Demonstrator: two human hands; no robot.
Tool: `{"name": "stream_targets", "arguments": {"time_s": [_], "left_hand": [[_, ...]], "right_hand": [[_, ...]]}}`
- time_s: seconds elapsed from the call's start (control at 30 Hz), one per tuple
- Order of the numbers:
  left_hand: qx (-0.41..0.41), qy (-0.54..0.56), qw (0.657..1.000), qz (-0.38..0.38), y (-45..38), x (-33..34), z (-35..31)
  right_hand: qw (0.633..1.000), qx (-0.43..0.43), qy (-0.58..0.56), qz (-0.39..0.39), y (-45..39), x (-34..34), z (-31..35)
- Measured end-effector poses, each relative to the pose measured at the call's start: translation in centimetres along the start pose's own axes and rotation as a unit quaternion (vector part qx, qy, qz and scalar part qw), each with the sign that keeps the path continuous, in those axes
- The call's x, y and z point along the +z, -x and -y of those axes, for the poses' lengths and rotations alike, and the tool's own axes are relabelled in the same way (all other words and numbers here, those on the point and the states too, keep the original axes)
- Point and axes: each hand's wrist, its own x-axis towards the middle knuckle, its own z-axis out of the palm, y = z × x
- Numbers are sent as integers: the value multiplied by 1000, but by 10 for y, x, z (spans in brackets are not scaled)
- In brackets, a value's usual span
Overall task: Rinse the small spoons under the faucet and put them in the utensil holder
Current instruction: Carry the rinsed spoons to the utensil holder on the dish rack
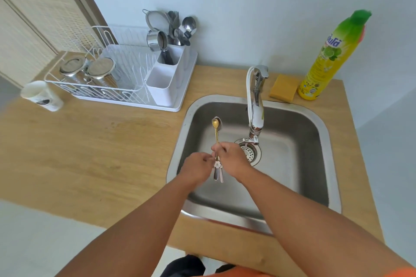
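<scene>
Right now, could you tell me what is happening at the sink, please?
A person holds a small bunch of spoons over the sink, both the left hand and the right hand pinching the handles. The faucet shows no visible water. The utensil holder waits in the dish rack on the left, its near compartment empty.

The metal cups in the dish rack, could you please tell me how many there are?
2: both lie side by side at the left end of the dish rack, one metal cup further left, the other metal cup right of it. None seem hidden.
</scene>
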Motion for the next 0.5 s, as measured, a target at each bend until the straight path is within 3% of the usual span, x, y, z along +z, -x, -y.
{"name": "stream_targets", "arguments": {"time_s": [0.17, 0.5], "left_hand": [[71, -46, 991, -103, 4, -38, -25], [160, 14, 976, -146, 7, -133, -56]], "right_hand": [[993, -66, 84, -42, -4, 14, 42], [978, -155, 122, -65, -16, 8, 148]]}}
